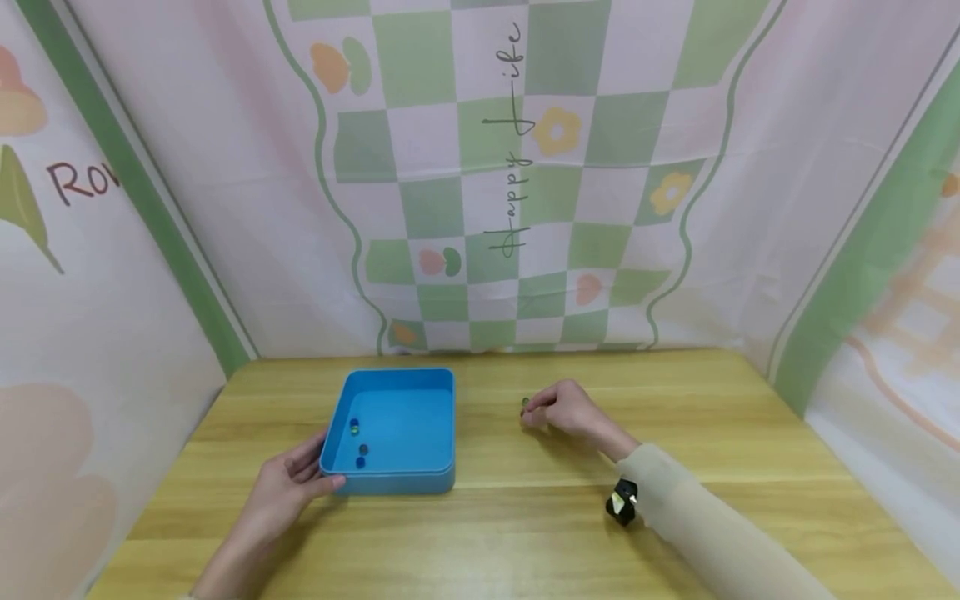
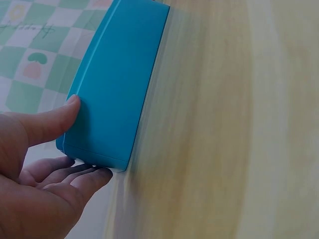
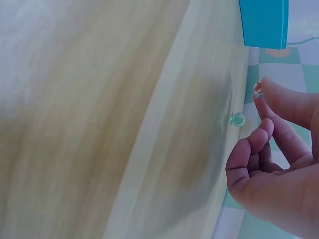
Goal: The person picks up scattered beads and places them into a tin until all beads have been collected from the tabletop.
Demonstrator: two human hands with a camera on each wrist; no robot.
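A square blue box [image 1: 401,484] stands on the wooden table, with several glass marbles [image 1: 361,462] near its left wall inside. My left hand [image 1: 281,490] grips the box's near left corner, the thumb on the front wall and the fingers along the left side, as the left wrist view also shows. To the right of the box, my right hand [image 1: 572,412] pinches a clear marble [image 3: 258,88] between thumb and index finger, the other fingers curled. A greenish marble [image 3: 238,119] lies on the table close to those fingers.
The wooden table [image 1: 525,533] reaches back to a hanging checkered cloth [image 1: 491,200]. More printed cloth hangs at the left [image 1: 135,350] and right sides. A black device [image 1: 622,502] is worn at my right wrist, beside the beige sleeve [image 1: 712,525].
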